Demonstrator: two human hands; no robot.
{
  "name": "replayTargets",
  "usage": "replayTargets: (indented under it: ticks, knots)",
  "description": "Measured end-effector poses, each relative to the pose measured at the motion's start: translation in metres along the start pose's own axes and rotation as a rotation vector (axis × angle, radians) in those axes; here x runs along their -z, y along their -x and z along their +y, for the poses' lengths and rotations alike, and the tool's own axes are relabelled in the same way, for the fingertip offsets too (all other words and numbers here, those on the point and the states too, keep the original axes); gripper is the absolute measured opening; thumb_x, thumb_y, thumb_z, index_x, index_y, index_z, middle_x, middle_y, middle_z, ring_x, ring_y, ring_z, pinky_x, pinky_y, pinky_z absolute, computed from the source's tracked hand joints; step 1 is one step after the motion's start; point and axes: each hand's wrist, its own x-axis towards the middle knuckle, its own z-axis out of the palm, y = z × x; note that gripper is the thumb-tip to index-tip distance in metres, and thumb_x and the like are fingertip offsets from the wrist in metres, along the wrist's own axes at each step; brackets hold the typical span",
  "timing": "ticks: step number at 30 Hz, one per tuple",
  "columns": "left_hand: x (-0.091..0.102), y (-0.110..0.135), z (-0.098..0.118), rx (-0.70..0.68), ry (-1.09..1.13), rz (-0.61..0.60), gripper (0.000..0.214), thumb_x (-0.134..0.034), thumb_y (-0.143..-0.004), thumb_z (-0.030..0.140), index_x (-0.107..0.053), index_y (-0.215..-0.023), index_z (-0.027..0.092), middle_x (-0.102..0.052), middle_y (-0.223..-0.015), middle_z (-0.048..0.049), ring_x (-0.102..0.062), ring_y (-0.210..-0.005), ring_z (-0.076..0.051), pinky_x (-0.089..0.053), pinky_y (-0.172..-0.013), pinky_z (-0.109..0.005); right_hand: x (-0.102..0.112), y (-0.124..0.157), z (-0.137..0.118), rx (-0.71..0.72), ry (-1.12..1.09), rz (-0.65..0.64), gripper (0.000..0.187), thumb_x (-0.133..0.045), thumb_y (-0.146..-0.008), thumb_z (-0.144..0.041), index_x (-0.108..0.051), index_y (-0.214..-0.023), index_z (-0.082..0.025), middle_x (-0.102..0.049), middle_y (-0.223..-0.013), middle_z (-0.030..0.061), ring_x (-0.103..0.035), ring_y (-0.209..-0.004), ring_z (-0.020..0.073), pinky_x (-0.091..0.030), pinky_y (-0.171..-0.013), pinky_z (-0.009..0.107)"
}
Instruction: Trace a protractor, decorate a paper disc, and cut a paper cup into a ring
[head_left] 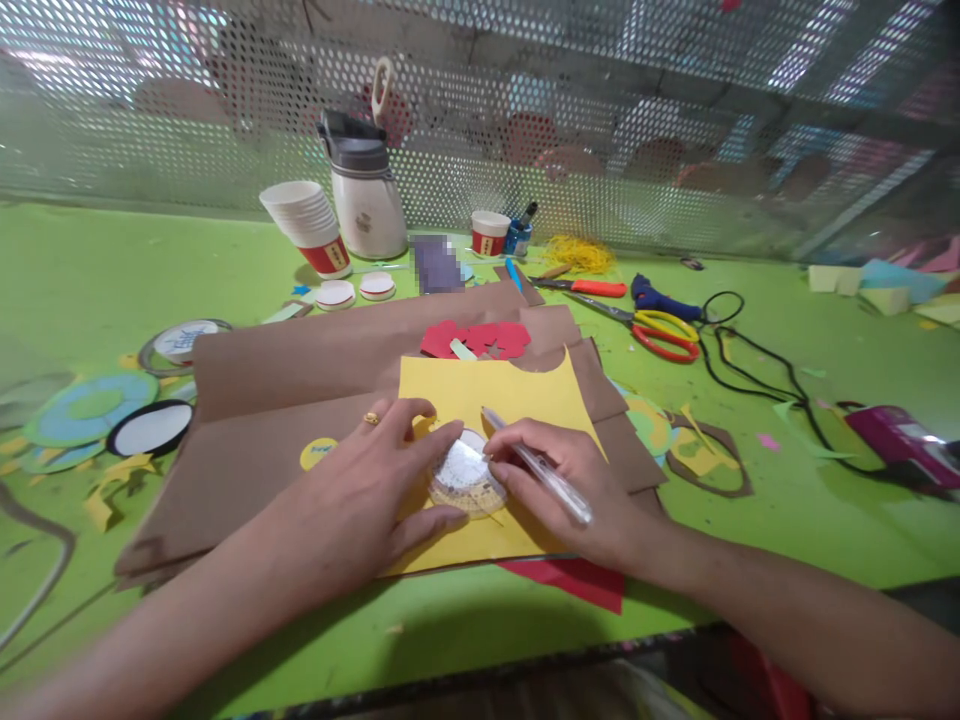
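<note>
A clear, round-edged protractor (471, 485) lies on a sheet of yellow paper (487, 395) with a curved notch cut from its top edge. My left hand (382, 470), a ring on one finger, holds the protractor down, index fingertip and thumb at its left side. In my right hand (574, 480) is a clear-barrelled pen (551, 480), its tip pointing up and left above the paper. The right fingertips are by the protractor's right edge; whether they touch it I cannot tell. Brown paper sheets (247, 440) lie beneath, and red cutouts (480, 338) sit behind the yellow sheet.
Scissors (664, 335), a glue gun (667, 298) and a purple device (907, 440) with a black cord are on the right. Paper cups (307, 228) and a jug (367, 200) stand at the back left. Round paper pieces (94, 410) and scraps lie left on the green table (450, 650).
</note>
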Motion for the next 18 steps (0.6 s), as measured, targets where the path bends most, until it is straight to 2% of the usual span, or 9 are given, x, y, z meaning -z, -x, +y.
replayTargets:
  ticks: [5, 8, 10, 13, 18]
  knots:
    - [0.0005, 0.0016, 0.0005, 0.046, -0.026, 0.001, 0.049, -0.056, -0.093, 0.051, -0.056, -0.135, 0.025, -0.055, -0.112, -0.0133, -0.061, -0.096, -0.034, -0.053, -0.078, -0.052, -0.0006, -0.0003, 0.0029, 0.016, 0.003, 0.017, 0.010, -0.059, -0.088, -0.011, -0.067, -0.093, -0.016, -0.063, -0.076, -0.0003, -0.055, -0.066, 0.0121, -0.044, -0.065, 0.023]
    - [-0.0005, 0.0019, 0.0003, 0.129, 0.017, -0.107, 0.054, -0.049, -0.096, 0.051, -0.048, -0.143, 0.025, -0.060, -0.109, -0.0126, -0.066, -0.084, -0.031, -0.054, -0.073, -0.047, 0.0000, 0.0005, 0.0015, 0.006, -0.006, 0.011, 0.010, -0.059, -0.088, -0.010, -0.066, -0.092, -0.015, -0.063, -0.076, -0.0001, -0.055, -0.066, 0.0124, -0.044, -0.064, 0.023]
    - [-0.0013, 0.0017, -0.0002, 0.169, 0.063, -0.165, 0.058, -0.048, -0.097, 0.051, -0.044, -0.146, 0.021, -0.064, -0.110, -0.0138, -0.068, -0.086, -0.032, -0.054, -0.074, -0.046, 0.0003, 0.0012, 0.0003, 0.007, -0.017, 0.005, 0.009, -0.059, -0.089, -0.011, -0.066, -0.093, -0.015, -0.063, -0.077, 0.0003, -0.056, -0.066, 0.0126, -0.045, -0.065, 0.023]
    - [-0.0021, 0.0006, -0.0015, 0.170, 0.134, -0.160, 0.059, -0.052, -0.095, 0.050, -0.046, -0.145, 0.019, -0.068, -0.111, -0.0142, -0.069, -0.096, -0.032, -0.053, -0.080, -0.042, 0.0006, 0.0019, -0.0007, 0.021, -0.024, 0.001, 0.009, -0.058, -0.090, -0.012, -0.066, -0.094, -0.015, -0.064, -0.078, 0.0008, -0.057, -0.067, 0.0125, -0.045, -0.066, 0.023]
    - [-0.0045, -0.0028, -0.0038, 0.201, 0.290, -0.108, 0.057, -0.060, -0.091, 0.045, -0.049, -0.142, 0.022, -0.072, -0.088, -0.0047, -0.069, -0.082, -0.026, -0.052, -0.076, -0.035, 0.0016, 0.0008, 0.0004, 0.012, -0.032, 0.015, 0.010, -0.058, -0.090, -0.011, -0.066, -0.095, -0.015, -0.065, -0.078, 0.0005, -0.058, -0.067, 0.0124, -0.046, -0.065, 0.022]
